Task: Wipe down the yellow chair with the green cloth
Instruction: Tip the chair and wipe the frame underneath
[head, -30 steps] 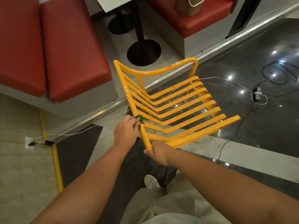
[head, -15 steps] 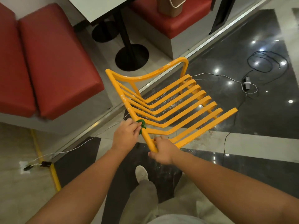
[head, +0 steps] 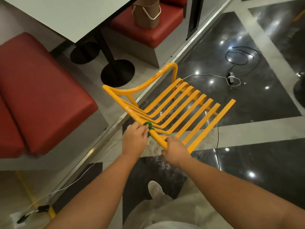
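The yellow chair (head: 181, 103), a slatted metal frame with white scuffs, is tipped and held up off the floor in the middle of the head view. My left hand (head: 134, 140) grips the green cloth (head: 149, 127), which is bunched against the chair's near side rail; only a small green wad shows past my fingers. My right hand (head: 175, 150) grips the near end of that same rail, just below the cloth.
Red bench seats (head: 41, 96) lie at left and a white table (head: 66, 15) on a black pedestal base (head: 118, 72) stands behind the chair. A brown bucket (head: 146, 12) sits on a far red seat. Cables and a charger (head: 231, 77) trail across the glossy dark floor.
The view has swung and the chair now sits more to the right and turned. My left hand with the cloth stays on the side rail; my right hand keeps its grip on the rail end.
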Demonstrator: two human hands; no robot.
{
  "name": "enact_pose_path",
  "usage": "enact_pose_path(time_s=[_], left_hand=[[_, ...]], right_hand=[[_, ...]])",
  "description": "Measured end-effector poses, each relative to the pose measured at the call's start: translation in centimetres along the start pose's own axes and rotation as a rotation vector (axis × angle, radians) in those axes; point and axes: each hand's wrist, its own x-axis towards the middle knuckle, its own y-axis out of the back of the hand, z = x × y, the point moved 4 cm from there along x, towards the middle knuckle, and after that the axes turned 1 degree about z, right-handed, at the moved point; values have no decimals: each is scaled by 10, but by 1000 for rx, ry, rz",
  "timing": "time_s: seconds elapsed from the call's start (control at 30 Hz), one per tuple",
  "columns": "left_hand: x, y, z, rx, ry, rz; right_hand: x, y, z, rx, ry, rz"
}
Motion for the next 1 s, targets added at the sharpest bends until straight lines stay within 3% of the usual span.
enact_pose_path(time_s=[0.07, 0.3, 0.53, 0.77, 1.0], left_hand=[[-3, 0, 1, -2, 12, 15], [-12, -5, 0, -70, -242, -102], [18, 4, -27, -37, 58, 29], [5, 1, -14, -70, -251, -117], [19, 3, -18, -16, 1, 39]], right_hand=[[0, 0, 0, 2, -5, 23], [0, -1, -1, 10, 7, 70], [-4, 1, -2, 11, 79, 126], [-7, 2, -5, -17, 141, 178], [-7, 1, -2, -27, 144, 168]])
